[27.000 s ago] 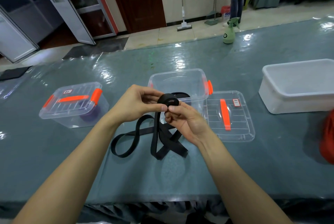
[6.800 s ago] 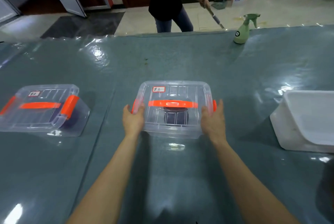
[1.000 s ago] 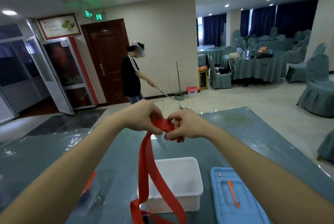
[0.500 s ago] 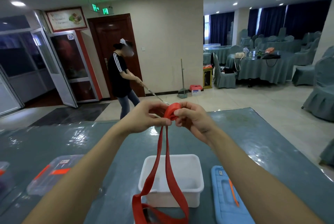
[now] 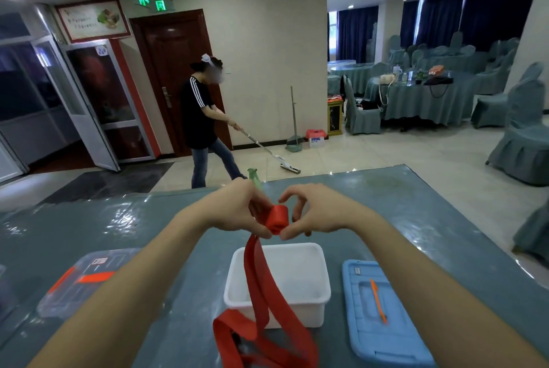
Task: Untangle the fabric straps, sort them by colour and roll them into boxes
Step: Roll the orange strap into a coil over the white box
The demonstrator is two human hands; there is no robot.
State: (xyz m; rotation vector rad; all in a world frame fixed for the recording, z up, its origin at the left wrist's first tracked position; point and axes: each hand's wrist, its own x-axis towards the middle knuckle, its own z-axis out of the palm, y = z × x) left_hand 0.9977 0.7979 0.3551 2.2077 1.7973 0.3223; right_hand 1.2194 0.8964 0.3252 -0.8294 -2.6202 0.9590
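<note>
Left hand point(image 5: 237, 213): pinching the rolled end of red strap point(image 5: 258, 272), raised above tabletop point(image 5: 118, 219).
Right hand point(image 5: 315, 213): thumb and fingertips curled onto same roll.
Strap tail: hanging before white tub point(image 5: 297, 305).

On the table point(image 5: 118, 234), with the open tub point(image 5: 300, 314) taken as the dial's centre, the loose lid point(image 5: 398, 332) lies flat at 3 o'clock, just beside it. The closed box point(image 5: 80, 284) sits at 9 o'clock, well apart. Above the tub's 12 o'clock edge, the left hand point(image 5: 234, 210) and right hand point(image 5: 318, 213) pinch the rolled end of the strap point(image 5: 258, 278) between them. The rest hangs down past the tub and heaps at 6 o'clock. Behind the hands, at 12, a spray bottle point(image 5: 254, 176) stands near the table's far edge. Beyond it a person point(image 5: 202, 118) stands on the floor.
</note>
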